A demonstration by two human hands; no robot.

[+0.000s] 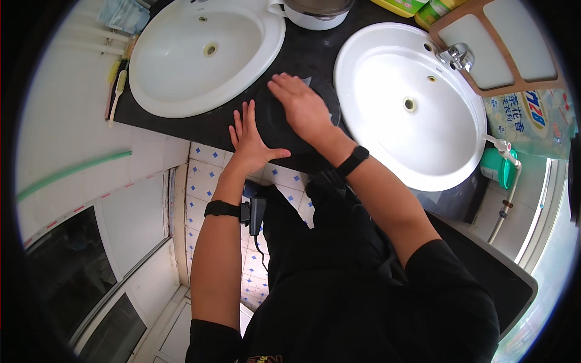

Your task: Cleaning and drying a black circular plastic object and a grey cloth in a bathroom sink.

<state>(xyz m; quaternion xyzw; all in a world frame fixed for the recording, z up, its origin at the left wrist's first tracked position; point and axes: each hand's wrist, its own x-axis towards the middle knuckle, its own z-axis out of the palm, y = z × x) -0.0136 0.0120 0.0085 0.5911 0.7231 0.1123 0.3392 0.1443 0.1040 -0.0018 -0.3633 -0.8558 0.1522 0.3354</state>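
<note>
On the black counter (184, 126) between two basins lies a dark, round, flat thing (325, 92), almost as dark as the counter; I cannot make out its kind. My right hand (302, 112) rests over it, palm down, fingers stretched out to the upper left. A small pale scrap (307, 81) shows beside those fingers; whether it is under the hand or part of the round thing, I cannot tell. My left hand (251, 140) is at the counter's front edge, left of the round thing, fingers spread and thumb pointing right. No held object shows in it.
White oval basins stand on both sides, the left basin (175, 72) and the right basin (387, 145) with a chrome tap (458, 56). Behind sits a white pot (318, 19) with a dark lid. Brushes (120, 88) lie far left; a wood-framed panel (520, 72) and green tub (497, 168) are right.
</note>
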